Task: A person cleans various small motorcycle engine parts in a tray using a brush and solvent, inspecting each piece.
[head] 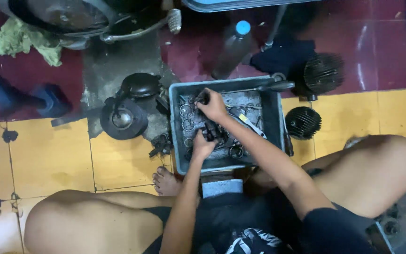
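At the far left a crumpled green rag (22, 40) lies on the dark red floor; nearer the middle, a round black engine cover (123, 118) sits on a grey oily patch, just left of the grey plastic tray (176, 127); small dark parts (160, 143) lie against that tray's left wall. By the look of it the step in hand is sorting greasy parts inside the tray; the left hand (204, 146) is clenched over a dark metal piece (211, 132) near the tray's middle; the right hand (213, 106) reaches to the far left corner and pinches a small dark part (202, 98). Several metal rings (187, 117) lie loose beside both hands, so any lift would call for a careful pick between them; the crossed forearms crowd the tray. A plastic bottle with a blue cap (233, 47) stands beyond the tray; two finned black cylinders (302, 122) rest to the right, apart from it.
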